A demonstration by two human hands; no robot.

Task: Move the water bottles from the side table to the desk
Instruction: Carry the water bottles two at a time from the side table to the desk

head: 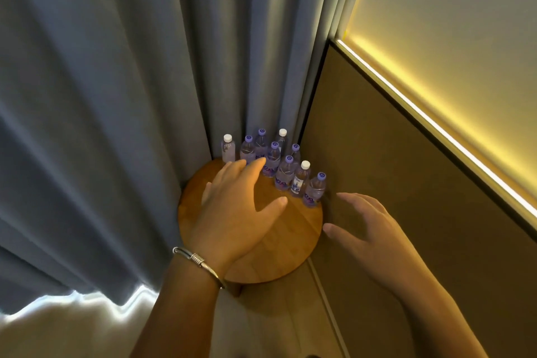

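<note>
Several small clear water bottles [284, 173] with purple or white caps stand upright along the far edge of a round wooden side table [302, 232]. My left hand [238, 206], with a silver bracelet on the wrist, hovers open over the tabletop, its fingertips close to the middle bottles. Off the table's right edge my right hand [369, 229] is open with spread fingers, just right of the nearest purple-capped bottle [315, 189]. Neither hand holds a bottle. The desk is not in view.
Grey-blue curtains [116, 125] hang behind and left of the table. A brown wall panel [406, 183] stands close on the right, with a lit yellow strip [436, 128] along its top. Light wood floor [276, 322] shows below the table.
</note>
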